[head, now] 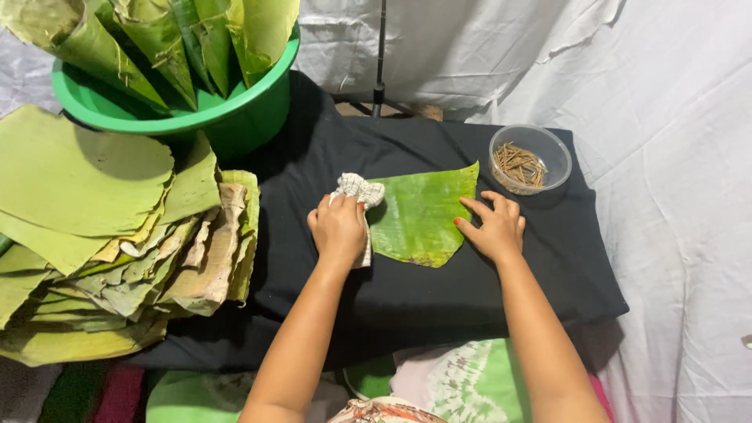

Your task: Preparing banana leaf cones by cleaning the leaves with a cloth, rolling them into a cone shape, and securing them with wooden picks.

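Note:
A green banana leaf piece point(419, 215) lies flat on a black cloth point(439, 290). My left hand point(338, 227) grips a crumpled white checked rag point(360, 190) at the leaf's left edge. My right hand point(493, 227) rests with fingers spread on the leaf's right edge, pressing it down against the cloth.
A clear round bowl point(530, 158) of small brown sticks stands behind my right hand. A thick stack of cut leaves point(110, 235) lies at the left. Behind it a green tub point(180, 86) holds rolled leaves. White sheeting point(674, 157) covers the surroundings.

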